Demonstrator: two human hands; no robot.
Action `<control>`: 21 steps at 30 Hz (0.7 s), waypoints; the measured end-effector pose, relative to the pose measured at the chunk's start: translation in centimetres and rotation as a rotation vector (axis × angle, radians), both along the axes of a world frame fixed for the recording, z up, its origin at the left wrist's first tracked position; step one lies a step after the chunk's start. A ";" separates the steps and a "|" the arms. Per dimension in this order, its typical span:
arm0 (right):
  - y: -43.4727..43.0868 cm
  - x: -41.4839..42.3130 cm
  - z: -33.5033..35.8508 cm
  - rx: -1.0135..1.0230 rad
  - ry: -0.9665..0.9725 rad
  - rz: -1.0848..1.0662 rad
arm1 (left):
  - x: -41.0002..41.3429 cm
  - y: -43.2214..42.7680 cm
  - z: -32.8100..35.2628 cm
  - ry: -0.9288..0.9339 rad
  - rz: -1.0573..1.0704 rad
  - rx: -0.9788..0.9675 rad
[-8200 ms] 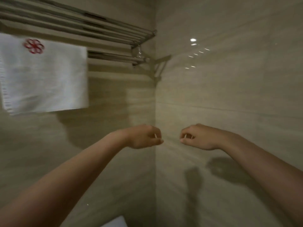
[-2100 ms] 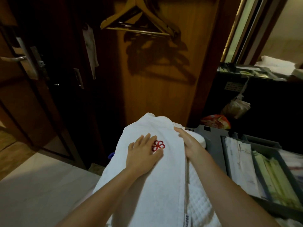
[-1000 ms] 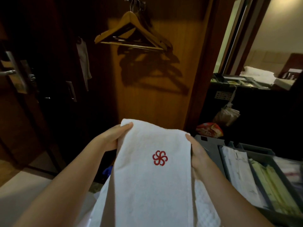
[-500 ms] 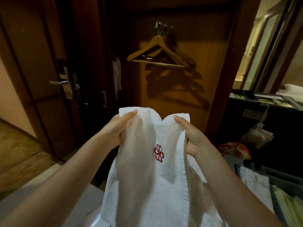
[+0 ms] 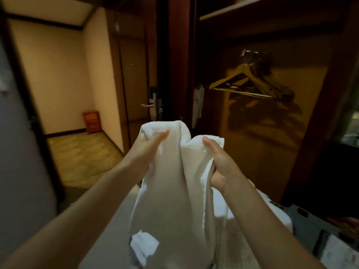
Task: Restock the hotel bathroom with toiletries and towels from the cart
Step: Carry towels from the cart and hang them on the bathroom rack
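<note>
There, both hands, left hand (image 5: 149,146) and right hand (image 5: 219,162), pinched the white towel's (image 5: 174,191) top corners, whose trailing tail could have snagged on the cart (image 5: 310,220).

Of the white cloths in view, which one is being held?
The towel in the middle, gripped at its top by the left hand and right hand; a folded pile lies on the cart, and a small cloth hangs in the wardrobe.

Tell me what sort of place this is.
Most likely a hotel room's entryway: an open wardrobe with wooden hangers, a door with a lever handle, and a fresh white towel.
</note>
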State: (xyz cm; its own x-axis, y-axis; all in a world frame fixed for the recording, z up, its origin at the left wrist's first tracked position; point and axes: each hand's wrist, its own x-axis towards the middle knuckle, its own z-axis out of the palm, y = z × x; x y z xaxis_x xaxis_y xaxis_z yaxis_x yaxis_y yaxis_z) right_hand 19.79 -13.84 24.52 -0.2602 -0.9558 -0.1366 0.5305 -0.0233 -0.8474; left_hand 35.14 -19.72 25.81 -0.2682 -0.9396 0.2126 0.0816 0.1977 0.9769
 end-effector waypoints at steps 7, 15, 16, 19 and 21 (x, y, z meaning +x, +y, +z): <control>5.1 6.9 2.2 -0.094 0.040 0.281 | 8.1 9.3 1.1 0.119 0.168 -0.110; 9.9 16.5 -0.3 -0.150 0.062 0.697 | 18.8 21.1 -0.6 0.010 0.352 -0.104; 10.5 17.5 -0.8 -0.130 0.063 0.748 | 20.0 22.6 -0.8 -0.018 0.354 -0.078; 12.4 20.8 -2.1 -0.044 0.097 0.855 | 23.2 26.7 -1.2 -0.071 0.359 -0.016; 13.6 23.2 -2.6 -0.025 0.128 0.919 | 25.4 29.0 -1.3 -0.085 0.402 -0.007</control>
State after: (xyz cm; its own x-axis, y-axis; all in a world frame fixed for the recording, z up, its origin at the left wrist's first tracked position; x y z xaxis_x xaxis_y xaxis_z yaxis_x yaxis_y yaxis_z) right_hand 43.01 -0.25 21.93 0.5894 -0.7963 -0.1358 0.2517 0.3407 -0.9058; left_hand 60.50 9.30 24.49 0.1035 -0.9718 0.2118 -0.0848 0.2036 0.9754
